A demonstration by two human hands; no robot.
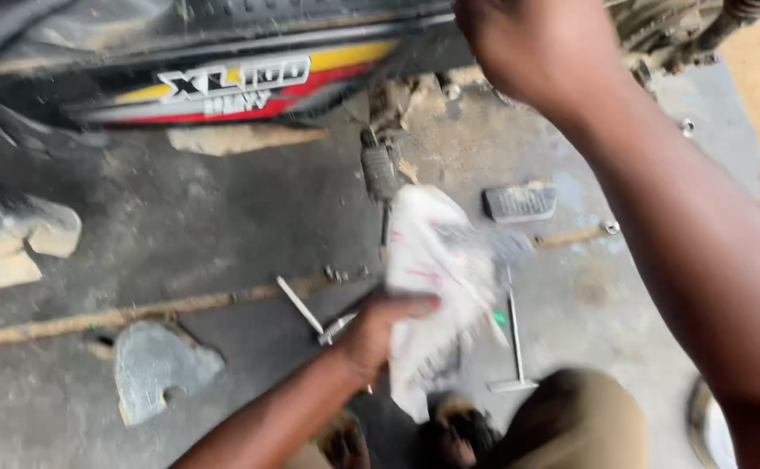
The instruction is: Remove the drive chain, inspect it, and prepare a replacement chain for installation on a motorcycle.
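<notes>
- Left hand (378, 328) closed its fingers (414, 304) around a rag (436, 287), white with red and dark smears, blurred by motion, held above the floor (223, 226) at centre, near.
- Right hand (527, 48) reached far up to the underside of a motorbike (223, 52); fingers hidden against the frame, so open or closed could not be told.
- Right forearm crossed the right side of the view, from the near right corner up to the far centre.
- Showed a dark side panel with yellow, red and white striping on the bike, far left.
- Lay just right of the rag: a T-handled tool (515, 339), its shaft pointing far and its crossbar near.
- Lay just left of the left hand: a thin metal rod (300, 304), slanted, with a small metal piece at its near end.
- Rested far right of the rag: a ribbed rubber pedal pad (521, 202), with a second footpeg (378, 169) beyond the rag toward the bike.
- Ran a long rusty bar (136, 311) across the floor from the left edge toward the centre.
- Sat a grey stone (158, 365) near left, and a pale block (15, 247) at the left edge.
- Showed sandalled feet and a khaki knee at the near edge below the rag.
</notes>
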